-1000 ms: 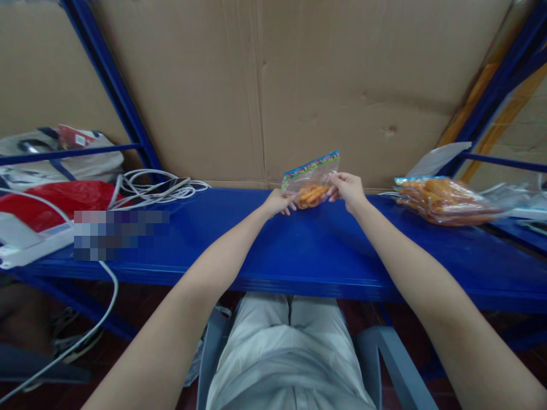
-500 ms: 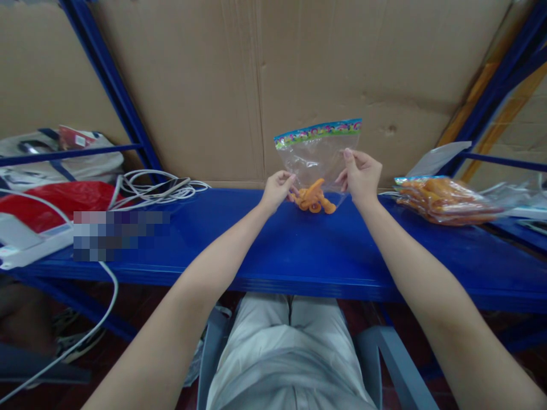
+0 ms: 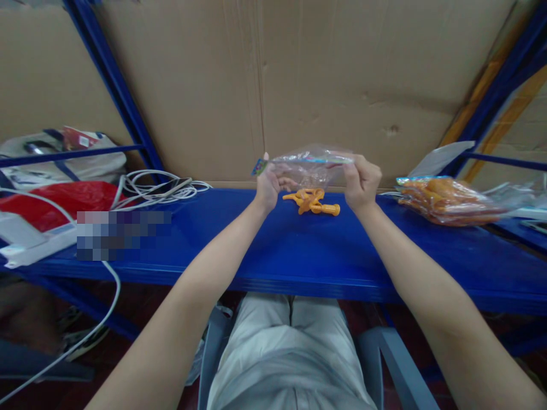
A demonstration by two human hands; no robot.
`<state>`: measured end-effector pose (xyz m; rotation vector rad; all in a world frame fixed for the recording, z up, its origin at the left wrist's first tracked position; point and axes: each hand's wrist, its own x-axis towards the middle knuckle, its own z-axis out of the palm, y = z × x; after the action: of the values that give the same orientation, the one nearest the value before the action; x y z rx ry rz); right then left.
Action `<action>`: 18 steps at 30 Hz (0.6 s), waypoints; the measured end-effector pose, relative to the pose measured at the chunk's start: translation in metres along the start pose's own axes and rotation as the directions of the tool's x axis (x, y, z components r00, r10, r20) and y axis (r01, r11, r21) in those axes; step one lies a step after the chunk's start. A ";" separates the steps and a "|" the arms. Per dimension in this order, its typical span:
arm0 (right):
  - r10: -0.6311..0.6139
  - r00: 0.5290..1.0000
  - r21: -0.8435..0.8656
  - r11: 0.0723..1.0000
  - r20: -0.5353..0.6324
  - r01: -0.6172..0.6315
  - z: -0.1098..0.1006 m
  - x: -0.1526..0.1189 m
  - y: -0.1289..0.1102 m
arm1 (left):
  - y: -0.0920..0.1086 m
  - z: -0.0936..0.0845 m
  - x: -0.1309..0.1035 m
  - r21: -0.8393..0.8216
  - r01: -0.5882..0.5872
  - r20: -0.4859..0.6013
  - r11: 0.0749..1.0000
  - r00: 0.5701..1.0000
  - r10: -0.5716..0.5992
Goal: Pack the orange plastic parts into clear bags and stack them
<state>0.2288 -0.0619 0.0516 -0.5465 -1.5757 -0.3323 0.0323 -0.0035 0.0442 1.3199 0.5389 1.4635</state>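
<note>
A clear zip bag (image 3: 314, 171) with a colourful printed top strip is stretched between my two hands above the blue shelf (image 3: 299, 250). My left hand (image 3: 273, 185) holds the bag's left end, its thumb up beside the printed corner. On the right, my right hand (image 3: 362, 179) pinches the other end of the strip between thumb and fingers. Orange plastic pieces (image 3: 314, 202) are at the bottom of the bag, low over the shelf between my hands; whether they touch the shelf is unclear.
At the right lies a filled bag of orange pieces (image 3: 444, 199). To the left are coiled white cables (image 3: 158, 188), a red bag (image 3: 77, 196), a white power strip (image 3: 38, 245) and a cloth bag (image 3: 85, 165). Cardboard (image 3: 299, 74) stands behind, between blue posts.
The bag's printed strip has tipped down from upright to nearly flat. My left hand has shifted slightly left and up to the strip's corner; my right hand has moved its grip to the strip.
</note>
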 end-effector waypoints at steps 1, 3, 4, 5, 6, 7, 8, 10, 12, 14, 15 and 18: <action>-0.016 1.000 0.008 1.000 0.013 0.016 0.000 0.000 0.003 | -0.001 -0.003 0.002 -0.016 0.009 0.001 1.000 1.000 -0.009; 0.007 1.000 0.053 0.999 0.031 -0.009 0.001 -0.001 0.009 | -0.004 -0.008 0.005 -0.038 0.031 0.012 0.999 0.999 -0.030; 0.044 0.998 0.080 0.996 0.043 -0.047 0.001 -0.002 0.012 | -0.005 -0.010 0.006 -0.043 0.044 0.018 0.998 0.999 -0.044; 0.090 0.994 0.104 0.990 0.056 -0.095 0.002 -0.002 0.014 | -0.005 -0.012 0.007 -0.045 0.058 0.022 0.997 0.998 -0.057; 0.138 0.988 0.122 0.982 0.066 -0.145 0.003 -0.003 0.016 | -0.005 -0.013 0.007 -0.046 0.069 0.024 0.997 0.997 -0.068; 0.184 0.980 0.136 0.972 0.069 -0.192 0.003 -0.003 0.017 | -0.005 -0.015 0.007 -0.048 0.076 0.023 0.996 0.997 -0.075; 0.225 0.972 0.146 0.962 0.067 -0.233 0.003 -0.003 0.018 | -0.004 -0.016 0.007 -0.053 0.079 0.022 0.995 0.997 -0.078; 0.289 0.955 0.166 0.941 0.065 -0.296 0.004 -0.004 0.017 | -0.003 -0.017 0.007 -0.068 0.085 0.020 0.994 0.996 -0.084; 0.333 0.939 0.179 0.922 0.088 -0.344 0.004 -0.004 0.016 | -0.001 -0.017 0.006 -0.089 0.100 0.030 0.991 0.995 -0.098; 0.362 0.924 0.172 0.909 0.119 -0.379 0.005 -0.003 0.013 | 0.000 -0.015 0.005 -0.114 0.117 0.039 0.987 0.993 -0.114; 0.372 0.919 0.167 0.905 0.129 -0.390 0.005 -0.003 0.012 | 0.000 -0.014 0.005 -0.126 0.121 0.042 0.985 0.992 -0.116; 0.403 0.905 0.177 0.889 0.139 -0.423 0.007 -0.002 0.009 | 0.001 -0.010 0.004 -0.141 0.126 0.032 0.982 0.992 -0.123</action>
<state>0.2277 -0.0511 0.0481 -0.7296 -1.5192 0.1823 0.0236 0.0023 0.0437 1.1687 0.4840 1.3568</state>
